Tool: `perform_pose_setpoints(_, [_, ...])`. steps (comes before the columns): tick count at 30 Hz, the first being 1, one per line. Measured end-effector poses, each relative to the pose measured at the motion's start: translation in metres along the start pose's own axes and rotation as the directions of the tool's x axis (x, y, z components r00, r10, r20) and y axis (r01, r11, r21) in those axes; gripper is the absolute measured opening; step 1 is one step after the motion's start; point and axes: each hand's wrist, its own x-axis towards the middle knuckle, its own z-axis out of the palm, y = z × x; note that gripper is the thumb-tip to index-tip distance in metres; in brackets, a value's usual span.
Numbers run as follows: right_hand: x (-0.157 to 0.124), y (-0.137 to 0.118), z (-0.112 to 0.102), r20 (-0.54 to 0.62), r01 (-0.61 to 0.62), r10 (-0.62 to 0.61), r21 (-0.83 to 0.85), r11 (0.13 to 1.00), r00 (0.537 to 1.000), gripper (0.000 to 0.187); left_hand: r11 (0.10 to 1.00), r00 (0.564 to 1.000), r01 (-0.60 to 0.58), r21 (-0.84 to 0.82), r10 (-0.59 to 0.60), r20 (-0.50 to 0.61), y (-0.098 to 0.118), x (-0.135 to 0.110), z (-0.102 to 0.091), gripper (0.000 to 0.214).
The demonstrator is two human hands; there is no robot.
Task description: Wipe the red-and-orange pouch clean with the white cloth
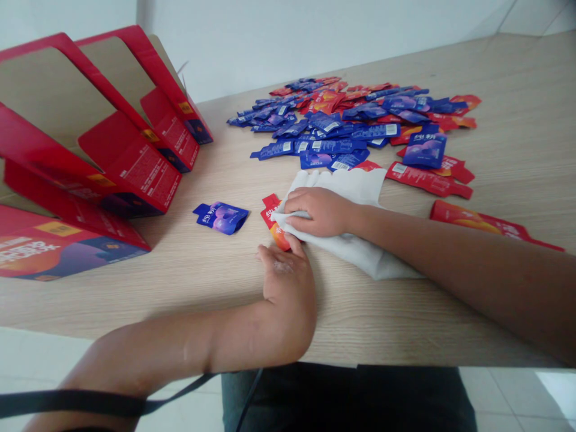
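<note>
A red and orange pouch [272,211] lies flat on the table in front of me, partly covered by a white cloth [360,186]. My right hand [320,211] is closed on the cloth and presses a fold of it against the pouch. At the pouch's near edge, the fingertips of my left hand [288,273] hold it down on the table; some of those fingers are hidden. Just left of them, a single blue and purple pouch [222,217] lies apart from the others.
Behind my hands spreads a heap of blue and red pouches [333,123]. Several open red cartons [148,171] stand at the left of the wooden table [382,324]. Another red pouch [477,219] lies beyond my right forearm. A dark strap [90,403] crosses my left arm.
</note>
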Motion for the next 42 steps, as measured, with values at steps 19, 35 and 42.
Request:
perform_pose_setpoints(19, [0.0002,-0.0005,-0.0009,-0.002,-0.003,0.003,0.008,1.0,1.0,0.017,1.0,1.0,-0.003,0.004,0.003,-0.007,0.0006,0.0004,0.0027,0.055])
perform_pose_setpoints(35, [-0.0001,-0.0001,-0.0006,-0.006,0.001,-0.001,0.022,1.0,1.0,0.017,0.997,1.0,0.006,-0.073,-0.008,-0.025,0.0011,-0.001,0.0027,0.053])
perform_pose_setpoints(42, [-0.0002,0.0005,0.0002,-0.007,0.0,0.0,0.002,1.0,1.0,0.018,0.993,0.999,0.019,-0.119,-0.023,-0.032,0.0007,-0.0006,0.002,0.052])
